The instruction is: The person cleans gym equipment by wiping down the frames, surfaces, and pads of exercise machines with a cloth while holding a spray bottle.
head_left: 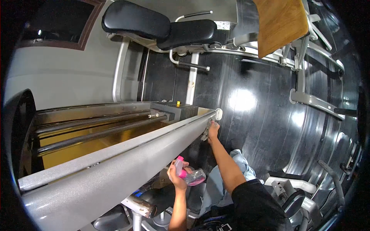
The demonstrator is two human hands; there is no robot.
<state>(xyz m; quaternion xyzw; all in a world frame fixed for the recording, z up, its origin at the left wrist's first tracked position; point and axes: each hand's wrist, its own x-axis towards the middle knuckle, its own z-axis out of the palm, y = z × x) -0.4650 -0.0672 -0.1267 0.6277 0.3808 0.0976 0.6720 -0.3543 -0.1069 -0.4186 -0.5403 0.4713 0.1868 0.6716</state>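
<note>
My left hand [175,175] is closed around a clear spray bottle [194,177] with a pink collar and nozzle; some pink liquid shows inside. The bottle lies tilted, below the grey metal frame tube [115,169] of a weight machine. Farther along that tube, near its lower end, my right hand [213,130] grips a crumpled grey cloth [206,134]. The cloth is against the side of the tube, and my fingers partly hide it.
Inside the machine frame are dark guide rods [96,133] and a weight stack [181,111] with a yellow pin. A black padded bench [192,32] stands beyond. A wooden board [283,25] and more gym frames are at the right, on shiny black flooring [254,127].
</note>
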